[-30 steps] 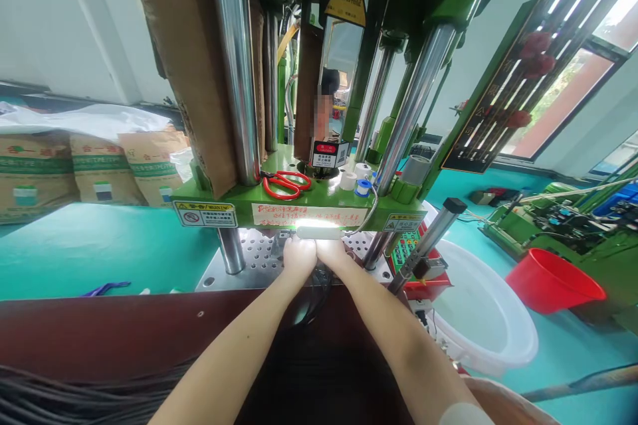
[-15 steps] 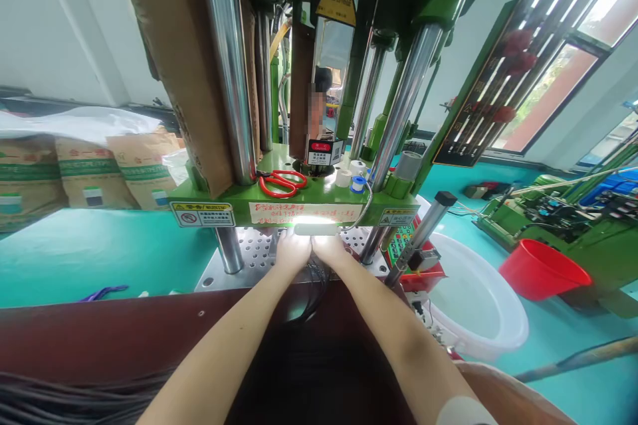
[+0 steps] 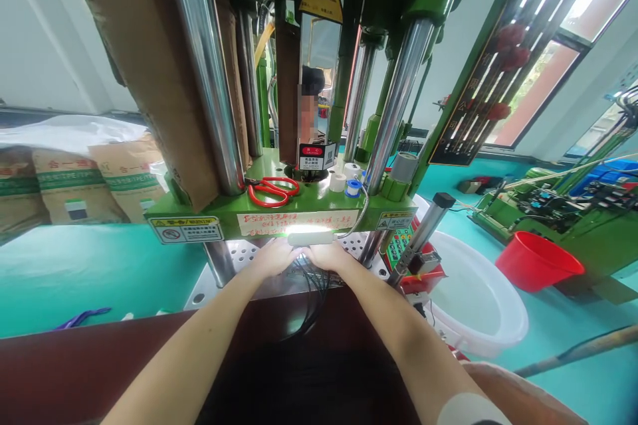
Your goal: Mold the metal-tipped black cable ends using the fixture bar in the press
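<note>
My left hand [image 3: 276, 257] and my right hand [image 3: 323, 255] reach side by side under the front of a green press [image 3: 229, 216]. A lit lamp bar [image 3: 312, 238] on the press edge hides most of their fingers, so their grip is unclear. The thumbs almost meet in the middle. Thin black cables [image 3: 314, 299] run from between the hands down over the dark red table edge. Below the hands lies a perforated metal plate [image 3: 212, 279].
Red-handled scissors [image 3: 273, 192], white rolls [image 3: 337, 182] and a blue-rimmed spool [image 3: 353, 188] sit on the press ledge. To the right are a keypad box [image 3: 399, 246], a white tub [image 3: 516, 319] and a red bucket [image 3: 541, 262]. A person shows through the press gap.
The view has shifted slightly. My left hand has moved a little left and lies more stretched out, while more of the cables shows between the hands.
</note>
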Demonstrator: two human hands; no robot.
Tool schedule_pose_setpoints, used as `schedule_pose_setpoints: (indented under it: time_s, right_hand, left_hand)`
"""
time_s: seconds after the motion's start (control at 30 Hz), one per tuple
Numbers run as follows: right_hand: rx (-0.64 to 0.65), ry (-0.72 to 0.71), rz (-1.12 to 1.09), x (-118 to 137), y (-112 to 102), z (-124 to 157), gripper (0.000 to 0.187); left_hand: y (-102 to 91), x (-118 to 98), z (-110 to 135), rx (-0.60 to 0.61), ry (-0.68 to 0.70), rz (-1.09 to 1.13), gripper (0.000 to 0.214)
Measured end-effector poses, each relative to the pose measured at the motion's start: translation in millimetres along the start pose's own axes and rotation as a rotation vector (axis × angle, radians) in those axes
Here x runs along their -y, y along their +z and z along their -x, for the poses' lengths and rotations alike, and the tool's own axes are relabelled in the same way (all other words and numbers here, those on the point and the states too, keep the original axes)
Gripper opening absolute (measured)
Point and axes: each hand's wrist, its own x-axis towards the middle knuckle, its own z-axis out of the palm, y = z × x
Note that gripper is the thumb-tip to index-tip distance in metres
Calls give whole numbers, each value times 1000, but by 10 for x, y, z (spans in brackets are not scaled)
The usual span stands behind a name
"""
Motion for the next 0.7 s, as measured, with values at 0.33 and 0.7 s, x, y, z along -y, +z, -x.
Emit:
schedule_pose_setpoints:
  time_s: [0.33,0.7]
  right_hand:
    - [-11,16,6,-145,-79,157,40]
    - [-18,13,-19,-233,-16,137,41]
  left_hand:
    - [86,154,67,-20,-69,13,50]
    - [196,273,13,-45,-141,107,49]
